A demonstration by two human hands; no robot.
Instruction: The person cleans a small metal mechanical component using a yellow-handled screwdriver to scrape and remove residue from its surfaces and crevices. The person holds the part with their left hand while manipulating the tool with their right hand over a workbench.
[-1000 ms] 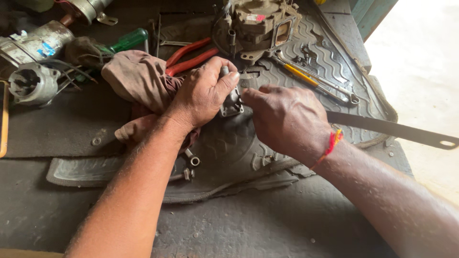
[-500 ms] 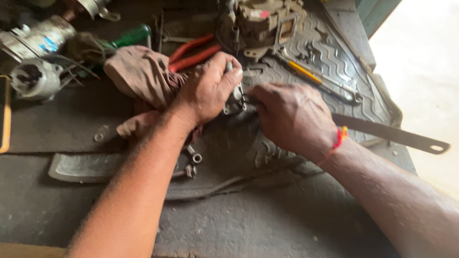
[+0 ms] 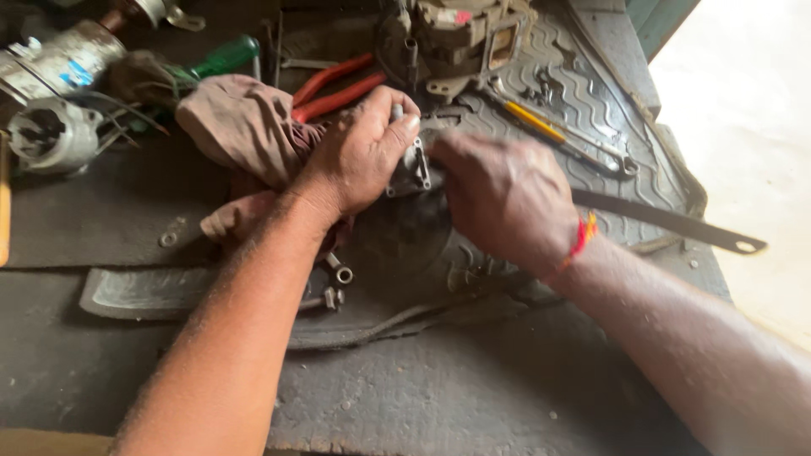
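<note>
On a dark, ridged rubber mat (image 3: 591,101) spread over a grimy workbench, two bare hands meet around a small grey metal part (image 3: 412,167). From the left side of the view, the left hand (image 3: 359,156) curls over the top of the part, its fingers (image 3: 397,114) wrapped down around it and gripping it. From the right, the right hand (image 3: 503,198) closes in against the same part, knuckles up; its fingertips are hidden under the hand, so whether they pinch the part or only press on it cannot be told. The part sits between the two hands, touching both, just above the mat near its middle. A red thread bracelet (image 3: 583,236) circles the right wrist.

Beneath the left wrist lies a crumpled brown rag (image 3: 241,127). Red-handled pliers (image 3: 334,89) rest just beyond the left hand's fingers. Farther back stands a larger grey machine housing (image 3: 460,34). A yellow-handled screwdriver (image 3: 541,125) lies to its right, and a long flat metal bar (image 3: 667,221) runs out from behind the right hand. A green-handled screwdriver (image 3: 221,57) and a grey cylindrical motor part (image 3: 51,131) lie at far left. Small bolts (image 3: 338,274) sit near the left forearm.
</note>
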